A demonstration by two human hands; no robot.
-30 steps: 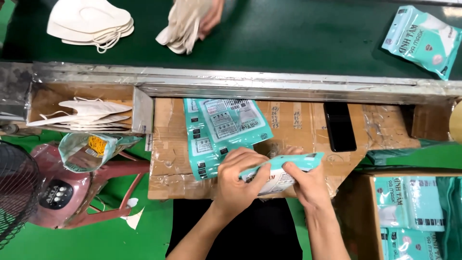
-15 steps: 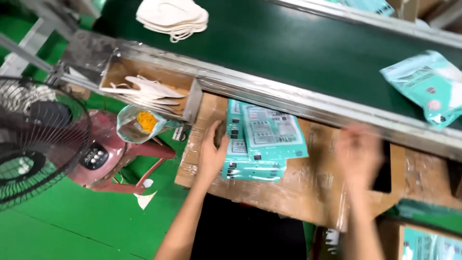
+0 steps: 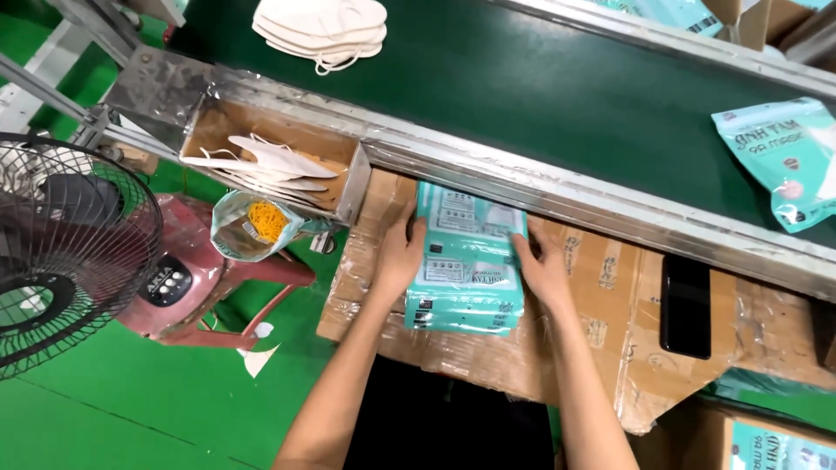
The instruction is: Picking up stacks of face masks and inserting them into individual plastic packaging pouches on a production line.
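A stack of teal packets [image 3: 468, 257] lies on the cardboard-covered work surface [image 3: 601, 287], just below the metal rail of the conveyor. My left hand [image 3: 400, 254] presses flat against the stack's left side. My right hand [image 3: 543, 268] presses against its right side. Both hands squeeze the stack between them, fingers extended along its edges.
A dark green conveyor belt [image 3: 557, 96] carries a pile of white masks [image 3: 324, 28] and a teal packet [image 3: 784, 161]. A box [image 3: 274, 161] of white masks sits left, with a clear bag [image 3: 252, 224], a fan [image 3: 65, 252], a black phone [image 3: 685, 306] and a carton [image 3: 766, 444].
The view swung left and down. My right hand came from the right to the stack's right side, and both hands now clasp the squared-up packets. The packet held a second ago is gone from my hands.
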